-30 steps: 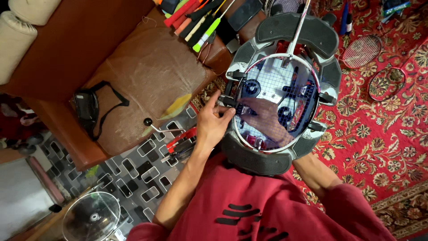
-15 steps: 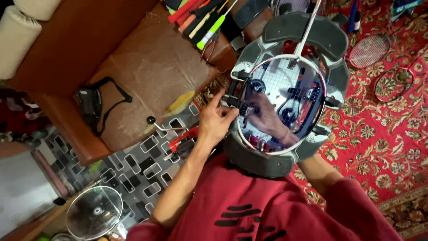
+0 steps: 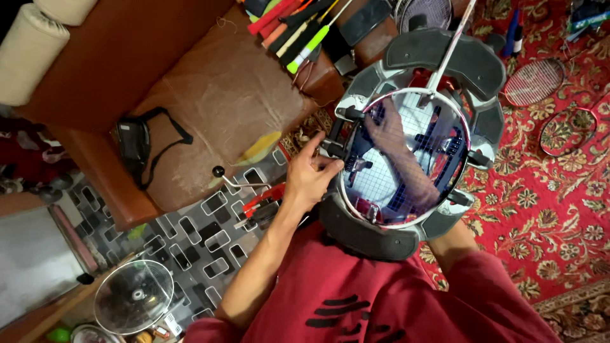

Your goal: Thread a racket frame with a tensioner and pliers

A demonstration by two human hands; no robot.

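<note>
A white-framed racket point(image 3: 348, 194) lies clamped flat on a grey stringing machine point(image 3: 432, 54), its shaft pointing to the top of the view. My left hand point(image 3: 310, 179) is at the racket's left rim, thumb and fingers pinched against the frame by a black side clamp point(image 3: 335, 149). My right hand point(image 3: 389, 130) is under the string bed and shows through the strings, fingers reaching toward the upper left of the head. What it holds is hidden. Both arms come out of red sleeves.
A brown leather seat point(image 3: 210, 95) at the left carries a black pouch point(image 3: 133, 143). Several coloured racket handles point(image 3: 292, 25) lie at the top. A red-handled tool point(image 3: 264, 200) and a crank handle point(image 3: 235, 181) sit near my left wrist. Two rackets point(image 3: 534, 79) lie on the red carpet. A fan point(image 3: 133, 295) stands lower left.
My right hand has slid in under the strings and moved up toward the upper left of the racket head. My left hand has stayed at the left rim.
</note>
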